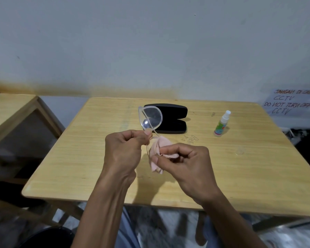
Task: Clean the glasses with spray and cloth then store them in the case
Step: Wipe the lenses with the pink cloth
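Clear-framed glasses [150, 118] are held upright above the table, seen side on, their thin temples running down toward the cloth. My left hand [125, 149] pinches them at the hinge end between thumb and fingers. My right hand [184, 163] grips a crumpled pink cloth [159, 154] that wraps around a temple just below the left hand. Behind the glasses an open black case [170, 119] lies on the wooden table [240, 176]. A small white spray bottle [222, 124] with a coloured label stands upright to the right of the case.
A clear small cap [239, 151] lies on the table right of my hands. A second wooden table [11, 111] stands at the left. A handwritten paper sign [292, 104] hangs on the wall at the far right.
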